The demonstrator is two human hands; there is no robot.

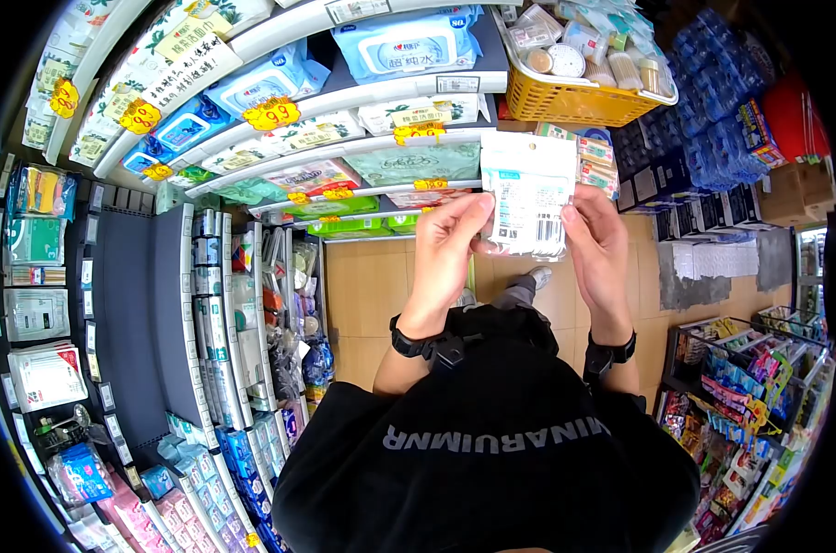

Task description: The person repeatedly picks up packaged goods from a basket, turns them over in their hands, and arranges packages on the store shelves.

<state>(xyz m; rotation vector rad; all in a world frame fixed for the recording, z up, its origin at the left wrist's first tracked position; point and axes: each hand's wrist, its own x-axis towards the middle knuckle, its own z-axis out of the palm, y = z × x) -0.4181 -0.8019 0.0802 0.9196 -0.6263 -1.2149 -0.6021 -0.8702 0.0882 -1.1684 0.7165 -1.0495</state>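
Note:
Between my two hands is a flat white packet [528, 198] with a hang hole at its top, printed text and a barcode near its lower right. My left hand [450, 253] pinches its left edge, thumb on the face towards me. The right edge is gripped by my right hand [597, 244], with the thumb beside the barcode. The fingers behind the packet are mostly hidden. Just beyond it, a yellow basket [579, 103] holds tubs and packs of cotton swabs. Other small packs [597, 164] show partly behind the packet's right side.
Shelves ahead carry blue wipes packs [407, 46] and yellow price tags [272, 113]. Another shelf unit [141, 313] with hanging goods runs along my left. At the right are bottled-water packs [713, 101], cardboard boxes [797, 194] and a snack rack [740, 396]. Tiled floor [367, 304] lies below.

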